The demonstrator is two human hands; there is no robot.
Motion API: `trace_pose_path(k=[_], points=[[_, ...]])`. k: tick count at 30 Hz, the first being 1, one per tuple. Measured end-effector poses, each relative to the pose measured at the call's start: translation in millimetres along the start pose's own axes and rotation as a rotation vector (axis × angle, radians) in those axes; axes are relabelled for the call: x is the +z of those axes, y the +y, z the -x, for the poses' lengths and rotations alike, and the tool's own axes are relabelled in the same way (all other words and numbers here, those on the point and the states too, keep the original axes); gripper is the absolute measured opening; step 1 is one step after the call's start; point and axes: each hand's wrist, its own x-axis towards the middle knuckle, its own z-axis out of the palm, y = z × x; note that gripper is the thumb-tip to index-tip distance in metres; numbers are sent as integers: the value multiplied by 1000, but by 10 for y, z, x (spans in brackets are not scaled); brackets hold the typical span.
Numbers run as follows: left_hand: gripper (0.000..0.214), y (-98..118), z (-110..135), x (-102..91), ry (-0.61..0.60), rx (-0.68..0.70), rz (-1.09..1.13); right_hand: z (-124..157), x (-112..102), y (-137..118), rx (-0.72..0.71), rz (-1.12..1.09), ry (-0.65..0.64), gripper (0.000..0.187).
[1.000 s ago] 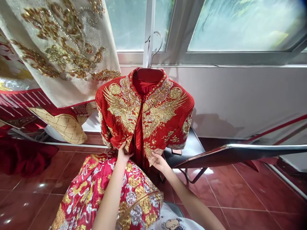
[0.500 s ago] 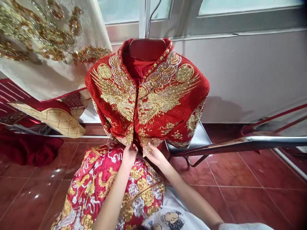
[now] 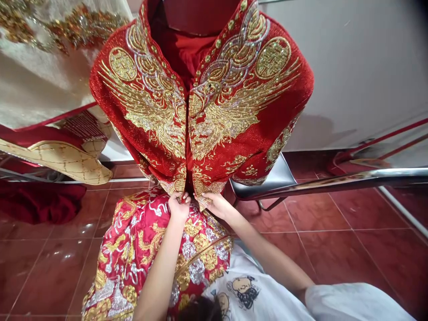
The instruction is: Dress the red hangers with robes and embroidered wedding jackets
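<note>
A red jacket with gold and silver embroidery hangs in front of me, its collar spread and its front edges slightly apart. My left hand pinches the lower corner of the jacket's left-side front edge, fingers closed. Across the gap, my right hand grips the other front panel's bottom corner between thumb and fingers. Beneath my hands, a red skirt with gold and silver embroidery is draped over my lap.
Behind the jacket stands a grey chair. A metal rail reaches in from the right. On the left hang a cream garment with sequins and a dark red cloth. The floor has red tiles.
My view has tilted down and come closer, so the jacket looks larger and its collar sits at the top edge. Both hands keep hold of the jacket's front corners, nearer each other.
</note>
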Motion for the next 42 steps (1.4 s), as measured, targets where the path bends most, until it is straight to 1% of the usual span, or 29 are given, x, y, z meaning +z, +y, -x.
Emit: trace_pose_path(k=[4, 8, 10, 14, 20, 22, 24, 28, 36, 39, 42], points=[[15, 8, 33, 12, -49, 42, 13, -6, 15, -21, -12, -17, 0, 23], [15, -25, 27, 46, -37, 56, -45, -5, -15, -33, -11, 1, -8, 17], [13, -49, 22, 61, -37, 41, -76, -3, -21, -32, -32, 6, -8, 20], [7, -89, 42, 81, -62, 0, -130, 1, 32, -40, -150, -10, 30, 35], [6, -164, 92, 93, -112, -67, -162, -6, 195, -58, -380, -21, 130, 41], [8, -187, 85, 82, -134, -88, -169, 0, 229, -42, -417, -31, 136, 43], [8, -202, 67, 64, -149, -86, -174, 14, 244, -19, -440, -37, 135, 40], [9, -219, 38, 31, -160, -47, -177, 51, 243, 20, -458, -22, 114, 33], [16, -258, 32, 29, -161, 15, -175, 43, 247, 35, -447, -34, 119, 32], [26, -274, 30, 29, -189, 35, -189, 23, 248, 47, -446, -47, 117, 31], [39, -288, 41, 32, -188, 95, -191, -3, 259, 47, -451, -48, 123, 31]])
